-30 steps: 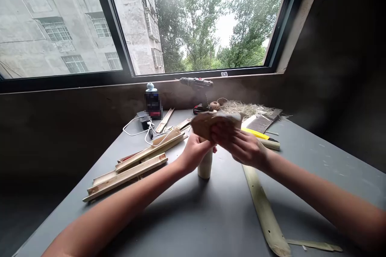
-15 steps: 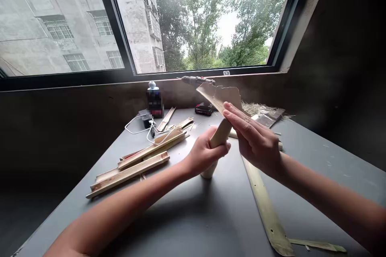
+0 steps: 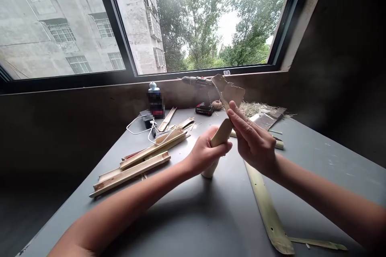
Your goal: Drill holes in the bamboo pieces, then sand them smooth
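Observation:
My left hand (image 3: 206, 150) is wrapped round a pale bamboo piece (image 3: 222, 132), which leans up and to the right. Its lower end shows below the fist, close to or on the table; contact is unclear. My right hand (image 3: 256, 138) presses a tan sheet with torn edges, like sandpaper (image 3: 234, 94), against the upper end of that piece. The sheet is bent and sticks up past the fingertips. Its underside and the bamboo's tip are hidden by the right fingers. Beneath the right forearm lies a long flat bamboo strip (image 3: 265, 209) with small holes.
Split bamboo lengths (image 3: 132, 172) lie on the grey table (image 3: 193, 217) at left, by a white cable (image 3: 134, 132) and a dark bottle (image 3: 155, 104). Behind my hands stand a cordless drill (image 3: 196, 82) and twine ball (image 3: 216, 105). Shavings (image 3: 256, 109) are piled at back right.
My right hand has turned a little and slid slightly right, and the sandpaper has tilted and shifted right with it. The twine ball has come into sight. My left hand keeps its hold.

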`<action>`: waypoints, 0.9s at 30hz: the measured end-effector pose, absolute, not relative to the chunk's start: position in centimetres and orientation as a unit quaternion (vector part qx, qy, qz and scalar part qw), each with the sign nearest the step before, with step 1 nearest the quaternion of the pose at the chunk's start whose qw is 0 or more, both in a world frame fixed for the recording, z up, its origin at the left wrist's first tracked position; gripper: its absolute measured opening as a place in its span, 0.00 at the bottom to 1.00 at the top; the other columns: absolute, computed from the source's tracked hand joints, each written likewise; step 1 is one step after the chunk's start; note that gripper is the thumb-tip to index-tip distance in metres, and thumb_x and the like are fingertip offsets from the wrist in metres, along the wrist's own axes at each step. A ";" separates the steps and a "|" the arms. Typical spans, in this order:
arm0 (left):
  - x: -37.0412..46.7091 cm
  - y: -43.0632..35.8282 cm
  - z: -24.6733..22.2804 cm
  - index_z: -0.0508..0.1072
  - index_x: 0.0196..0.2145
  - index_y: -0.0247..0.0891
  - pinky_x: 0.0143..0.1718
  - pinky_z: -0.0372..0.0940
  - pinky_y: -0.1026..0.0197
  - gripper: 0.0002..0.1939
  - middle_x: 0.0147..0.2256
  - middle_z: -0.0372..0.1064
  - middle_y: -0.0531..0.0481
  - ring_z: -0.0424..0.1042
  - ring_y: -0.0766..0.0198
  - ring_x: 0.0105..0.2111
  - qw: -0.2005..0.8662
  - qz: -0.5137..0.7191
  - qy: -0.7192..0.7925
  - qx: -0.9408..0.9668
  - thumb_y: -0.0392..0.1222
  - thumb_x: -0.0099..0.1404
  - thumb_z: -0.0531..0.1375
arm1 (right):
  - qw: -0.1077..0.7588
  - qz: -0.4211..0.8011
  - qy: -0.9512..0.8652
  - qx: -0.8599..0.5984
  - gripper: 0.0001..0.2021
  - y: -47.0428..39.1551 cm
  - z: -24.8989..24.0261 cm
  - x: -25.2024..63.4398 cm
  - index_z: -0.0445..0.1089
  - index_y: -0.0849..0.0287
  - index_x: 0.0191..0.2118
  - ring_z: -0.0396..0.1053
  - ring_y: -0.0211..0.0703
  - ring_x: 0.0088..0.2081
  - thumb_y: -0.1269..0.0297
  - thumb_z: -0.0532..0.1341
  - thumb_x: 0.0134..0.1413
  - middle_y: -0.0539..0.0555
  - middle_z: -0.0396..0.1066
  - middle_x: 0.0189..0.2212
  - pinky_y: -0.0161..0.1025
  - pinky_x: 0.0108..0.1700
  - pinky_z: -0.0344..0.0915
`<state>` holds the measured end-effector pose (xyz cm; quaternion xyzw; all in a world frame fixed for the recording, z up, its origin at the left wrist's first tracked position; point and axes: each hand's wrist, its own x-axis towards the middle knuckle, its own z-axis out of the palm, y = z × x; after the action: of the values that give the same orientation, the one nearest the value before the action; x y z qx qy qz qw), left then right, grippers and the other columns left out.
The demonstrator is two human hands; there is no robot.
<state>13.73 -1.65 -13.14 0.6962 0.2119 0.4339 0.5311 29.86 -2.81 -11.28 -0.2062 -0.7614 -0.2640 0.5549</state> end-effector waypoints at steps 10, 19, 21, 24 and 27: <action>13.2 -0.5 -12.8 0.63 0.36 0.37 0.29 0.63 0.64 0.11 0.26 0.63 0.56 0.65 0.69 0.24 0.547 0.470 0.212 0.660 0.44 0.62 0.61 | 0.490 -0.220 -0.822 -0.192 0.34 -0.7 -13.5 31.4 0.52 0.58 0.70 0.63 0.51 0.63 0.85 0.54 0.60 0.61 0.60 0.64 0.48 0.62 0.68; 13.3 -0.9 -12.9 0.65 0.36 0.37 0.29 0.65 0.65 0.12 0.28 0.63 0.56 0.67 0.70 0.25 0.562 0.446 0.209 0.664 0.43 0.61 0.64 | 0.594 -0.189 -0.689 -0.371 0.20 -3.2 -8.7 31.7 0.69 0.53 0.60 0.75 0.46 0.52 0.75 0.57 0.66 0.53 0.73 0.56 0.39 0.52 0.75; 13.4 -1.0 -13.1 0.65 0.37 0.37 0.29 0.65 0.65 0.13 0.28 0.63 0.56 0.67 0.70 0.25 0.561 0.449 0.209 0.664 0.45 0.62 0.64 | 0.570 -0.185 -0.730 -0.327 0.24 -4.2 -8.4 30.8 0.66 0.53 0.63 0.72 0.46 0.56 0.78 0.56 0.64 0.53 0.70 0.58 0.40 0.56 0.73; 13.5 -0.9 -13.6 0.65 0.37 0.37 0.26 0.65 0.65 0.15 0.26 0.63 0.56 0.67 0.69 0.23 0.555 0.455 0.206 0.666 0.49 0.63 0.64 | 0.509 -0.192 -0.803 -0.244 0.32 -4.7 -9.3 29.6 0.57 0.54 0.68 0.62 0.50 0.63 0.83 0.55 0.61 0.55 0.62 0.64 0.48 0.64 0.65; 13.8 -0.7 -14.1 0.65 0.36 0.37 0.26 0.65 0.65 0.16 0.25 0.63 0.55 0.67 0.68 0.23 0.545 0.459 0.212 0.669 0.51 0.63 0.64 | 0.496 -0.213 -0.810 -0.229 0.35 -3.7 -10.8 29.3 0.52 0.55 0.70 0.55 0.54 0.67 0.85 0.54 0.60 0.56 0.55 0.67 0.54 0.66 0.62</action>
<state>13.83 -0.68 -14.08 0.6688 0.2120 0.4587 0.5453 29.26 -3.74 -10.75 -0.2286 -0.8102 -0.2131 0.4958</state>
